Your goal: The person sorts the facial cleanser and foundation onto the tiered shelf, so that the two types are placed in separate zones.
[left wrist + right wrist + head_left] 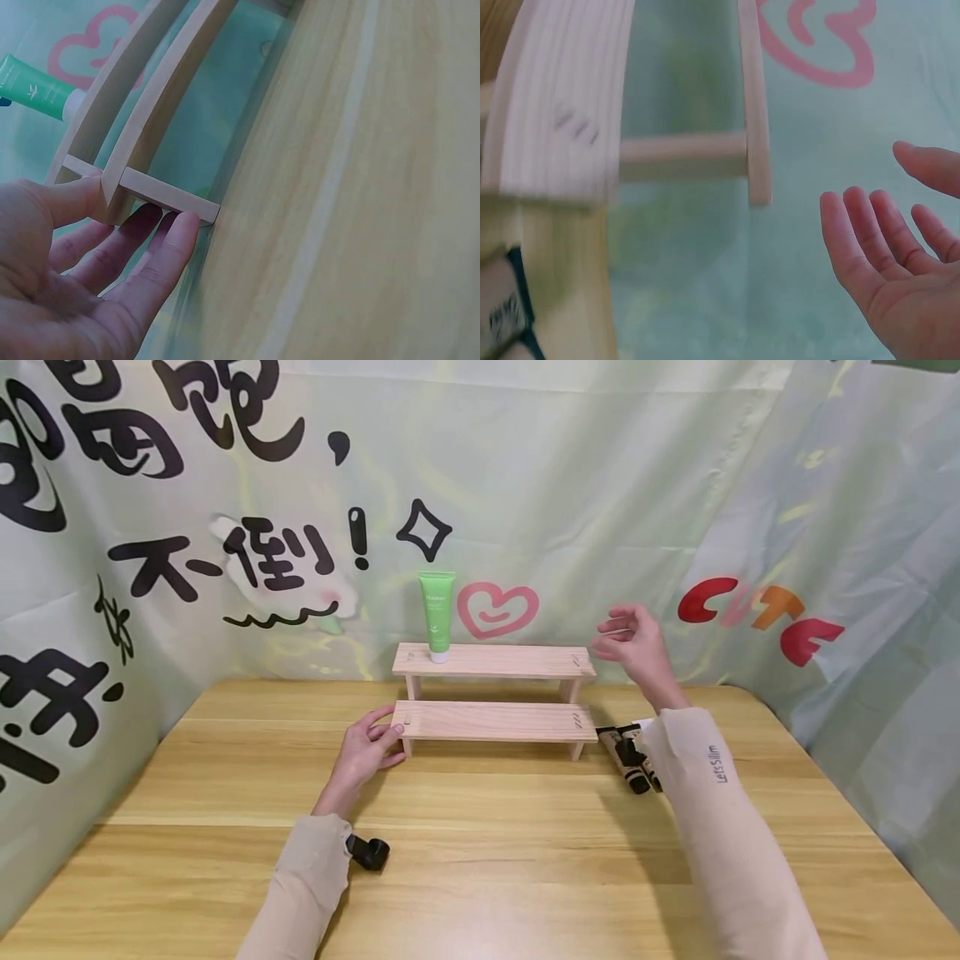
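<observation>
Left hand: grip loose on the left end of the two-step wooden rack, thumb against the lower step's edge, fingers nearly straight and reaching under the end, by the side support. Nothing enclosed; fingers only lightly bent, palm turned up in the left wrist view.

Right hand: raised in the air just off the right end of the upper step, grip relaxed and holding nothing, fingers spread and slightly bent, palm showing in the right wrist view. Apart from the rack, touching nothing.

Rack standing on the wooden counter, near its far edge, lower step toward the person, upper step behind it. Green tube upright on its white cap on the upper step, toward the left end, well apart from the right hand.

Black and white tubes lying on the counter just beside the rack's right leg, partly hidden behind the right sleeve. Small black device at the left wrist, over the counter. Pale green printed cloth hanging behind and at both sides.
</observation>
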Tool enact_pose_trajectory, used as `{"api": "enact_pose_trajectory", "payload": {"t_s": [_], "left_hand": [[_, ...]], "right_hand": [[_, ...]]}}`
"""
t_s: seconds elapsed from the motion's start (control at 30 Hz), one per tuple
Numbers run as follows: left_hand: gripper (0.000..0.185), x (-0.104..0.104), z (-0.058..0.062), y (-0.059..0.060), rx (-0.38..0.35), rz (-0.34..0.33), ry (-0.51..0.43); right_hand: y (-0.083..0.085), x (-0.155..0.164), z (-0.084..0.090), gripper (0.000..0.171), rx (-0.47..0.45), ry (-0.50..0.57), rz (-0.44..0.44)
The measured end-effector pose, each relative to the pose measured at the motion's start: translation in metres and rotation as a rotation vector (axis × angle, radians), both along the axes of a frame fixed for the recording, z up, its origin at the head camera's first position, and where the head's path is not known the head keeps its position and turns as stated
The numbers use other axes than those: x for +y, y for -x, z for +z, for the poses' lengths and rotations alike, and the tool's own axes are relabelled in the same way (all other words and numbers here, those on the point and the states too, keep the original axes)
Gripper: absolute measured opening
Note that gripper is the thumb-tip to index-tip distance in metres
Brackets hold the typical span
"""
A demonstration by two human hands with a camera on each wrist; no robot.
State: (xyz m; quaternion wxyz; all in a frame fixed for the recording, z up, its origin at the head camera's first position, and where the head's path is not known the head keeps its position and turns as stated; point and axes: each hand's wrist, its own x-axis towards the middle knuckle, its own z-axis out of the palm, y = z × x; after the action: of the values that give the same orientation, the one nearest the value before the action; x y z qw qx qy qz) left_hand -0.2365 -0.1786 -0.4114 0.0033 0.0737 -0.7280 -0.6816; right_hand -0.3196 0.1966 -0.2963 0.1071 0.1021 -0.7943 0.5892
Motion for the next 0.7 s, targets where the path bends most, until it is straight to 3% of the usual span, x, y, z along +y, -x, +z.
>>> {"api": "enact_pose_trajectory", "payload": {"t_s": [0.47, 0.7], "left_hand": [[0.049, 0.0, -0.001, 0.001, -0.006, 0.013, -0.001], [0.049, 0.0, 0.0, 0.001, -0.003, 0.009, -0.002]], "right_hand": [[-0.011, 0.051, -0.023, 0.053, -0.063, -0.091, -0.09], [-0.019, 0.07, -0.031, 0.045, -0.08, -0.112, -0.096]]}}
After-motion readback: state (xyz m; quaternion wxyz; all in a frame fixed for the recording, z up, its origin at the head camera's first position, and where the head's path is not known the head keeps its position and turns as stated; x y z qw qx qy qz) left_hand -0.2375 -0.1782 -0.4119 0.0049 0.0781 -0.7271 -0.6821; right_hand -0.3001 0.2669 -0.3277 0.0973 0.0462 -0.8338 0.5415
